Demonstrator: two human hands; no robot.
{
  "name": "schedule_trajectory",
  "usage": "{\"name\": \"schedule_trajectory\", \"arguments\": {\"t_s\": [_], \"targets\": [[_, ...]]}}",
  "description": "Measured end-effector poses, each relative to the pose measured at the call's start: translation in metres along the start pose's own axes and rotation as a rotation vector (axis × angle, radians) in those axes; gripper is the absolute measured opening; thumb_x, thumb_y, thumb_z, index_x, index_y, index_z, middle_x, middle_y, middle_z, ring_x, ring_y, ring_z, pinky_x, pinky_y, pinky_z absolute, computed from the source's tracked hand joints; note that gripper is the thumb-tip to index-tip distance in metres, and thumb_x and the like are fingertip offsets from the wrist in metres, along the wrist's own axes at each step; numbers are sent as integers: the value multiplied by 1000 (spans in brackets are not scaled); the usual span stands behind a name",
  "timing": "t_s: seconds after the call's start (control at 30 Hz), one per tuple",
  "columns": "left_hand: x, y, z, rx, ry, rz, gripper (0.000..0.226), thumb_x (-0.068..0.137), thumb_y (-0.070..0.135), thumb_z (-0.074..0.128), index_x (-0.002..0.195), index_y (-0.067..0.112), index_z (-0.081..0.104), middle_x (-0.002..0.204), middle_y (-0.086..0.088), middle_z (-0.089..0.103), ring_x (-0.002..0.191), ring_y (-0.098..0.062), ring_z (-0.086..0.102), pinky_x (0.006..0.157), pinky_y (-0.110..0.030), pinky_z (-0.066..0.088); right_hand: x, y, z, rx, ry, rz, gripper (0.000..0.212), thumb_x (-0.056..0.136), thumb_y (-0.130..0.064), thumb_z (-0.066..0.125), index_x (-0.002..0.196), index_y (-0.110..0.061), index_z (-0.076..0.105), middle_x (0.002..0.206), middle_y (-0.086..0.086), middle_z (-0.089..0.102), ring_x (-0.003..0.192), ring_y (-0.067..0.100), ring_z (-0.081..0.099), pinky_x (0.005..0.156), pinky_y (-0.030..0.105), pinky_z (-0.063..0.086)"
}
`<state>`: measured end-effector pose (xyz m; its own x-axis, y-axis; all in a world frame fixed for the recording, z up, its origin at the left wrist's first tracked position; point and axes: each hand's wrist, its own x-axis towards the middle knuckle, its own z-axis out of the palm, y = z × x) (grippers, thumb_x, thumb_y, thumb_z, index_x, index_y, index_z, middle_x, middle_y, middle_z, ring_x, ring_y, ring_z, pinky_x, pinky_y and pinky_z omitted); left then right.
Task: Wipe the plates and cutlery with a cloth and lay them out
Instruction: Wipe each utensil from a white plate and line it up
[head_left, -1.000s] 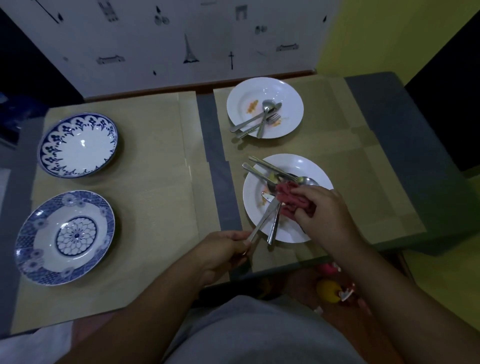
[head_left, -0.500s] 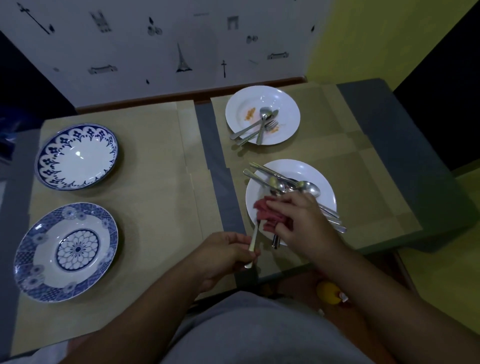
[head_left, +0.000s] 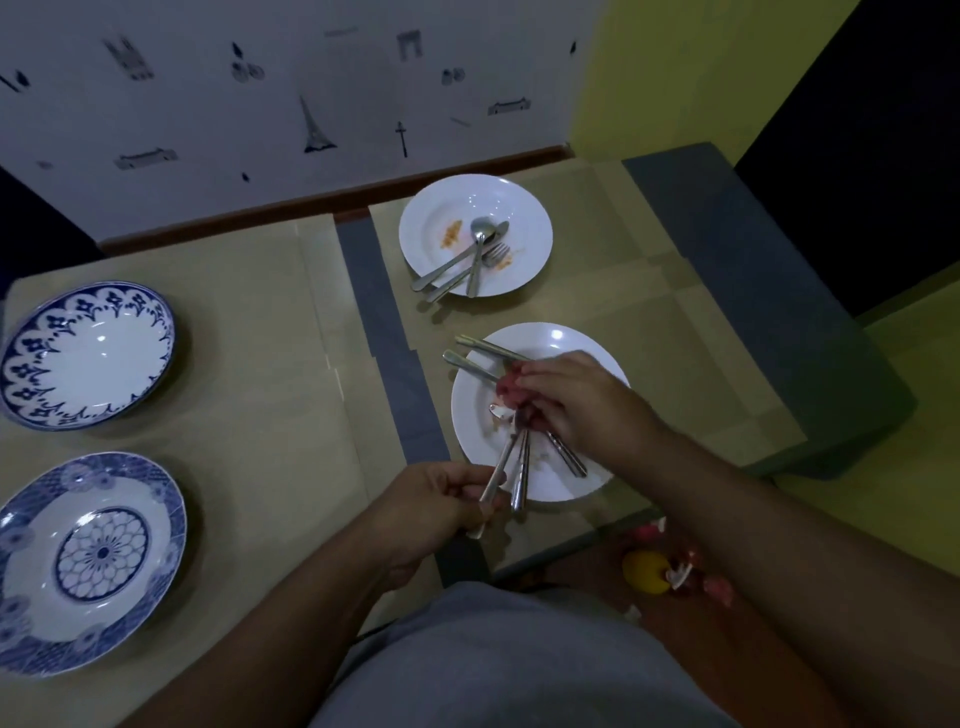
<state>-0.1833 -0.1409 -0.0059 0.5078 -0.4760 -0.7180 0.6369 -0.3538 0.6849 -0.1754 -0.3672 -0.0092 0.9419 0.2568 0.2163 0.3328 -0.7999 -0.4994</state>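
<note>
My left hand (head_left: 441, 499) pinches the handle of a metal utensil (head_left: 497, 470) at the near rim of a white plate (head_left: 478, 415). Over that plate my right hand (head_left: 576, 400) grips a red cloth (head_left: 511, 387) bunched around the utensil's upper end. Several other pieces of cutlery (head_left: 480, 347) lie across the same plate. Farther back, a second white plate (head_left: 524, 208) with orange stains holds spoons and a fork (head_left: 470, 260).
Two blue-patterned plates sit at the left: one at the back (head_left: 88, 353), one near me (head_left: 88, 561). Beige mats (head_left: 249, 374) cover the grey table. A wall runs behind. On the floor to the right lies a yellow object (head_left: 647, 569) with small red bits.
My right hand with the cloth slid down the utensil toward my left hand, then back up toward its upper end. My left hand kept its hold on the handle.
</note>
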Motion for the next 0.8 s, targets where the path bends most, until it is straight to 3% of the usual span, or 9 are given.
{"name": "schedule_trajectory", "arguments": {"t_s": [0.03,0.1,0.23,0.33,0.43,0.57,0.73,0.8], "targets": [[0,2,1,-9,0,2,35,90,-11,60,111,13,75,96,-5,79,78,-9,72,64,-20,54,3,2,-4,-1,48,46,23,73,4,72,94,-5,76,99,8,75,93,8,60,96,-1,28],[0,6,3,-37,11,8,34,91,-10,61,109,14,75,96,-5,80,79,-11,72,66,-22,57,4,0,-4,-7,85,78,28,73,8,72,98,-4,75,103,10,74,98,10,54,97,-2,23],[7,12,2,-55,55,26,34,90,-9,62,100,20,76,95,-6,79,84,-15,72,76,-26,58,-12,-15,14,15,-54,-25,20,85,-17,64,103,-16,74,117,-3,68,109,12,54,98,17,34],[13,12,-3,-54,48,6,31,90,-9,63,106,14,75,99,-7,79,89,-16,72,78,-27,57,0,-4,16,3,-39,-2,22,82,-11,69,103,-17,74,117,-3,69,113,11,54,98,25,35],[14,14,-3,-87,44,-55,29,90,-10,61,108,9,74,99,-9,77,89,-17,69,78,-26,55,14,17,9,-45,54,126,28,79,-3,70,104,-15,74,112,-1,71,110,11,54,95,21,31],[19,19,2,-134,164,-126,25,92,-2,59,105,10,77,100,-7,68,83,-17,57,70,-24,48,15,27,1,-89,86,312,30,85,-6,67,113,-16,72,119,0,68,108,25,54,95,22,34],[22,20,4,-73,229,-124,18,95,7,62,105,12,75,95,-4,65,81,-15,52,68,-25,42,3,19,-4,-53,77,340,35,86,-7,66,120,-16,68,122,-2,66,113,20,51,99,29,42],[23,18,6,-53,235,-109,21,98,8,57,111,13,73,97,-5,67,81,-14,53,69,-24,43,-3,14,-3,-32,76,350,36,86,-7,66,120,-17,68,124,-5,65,113,17,50,98,25,40]]}}
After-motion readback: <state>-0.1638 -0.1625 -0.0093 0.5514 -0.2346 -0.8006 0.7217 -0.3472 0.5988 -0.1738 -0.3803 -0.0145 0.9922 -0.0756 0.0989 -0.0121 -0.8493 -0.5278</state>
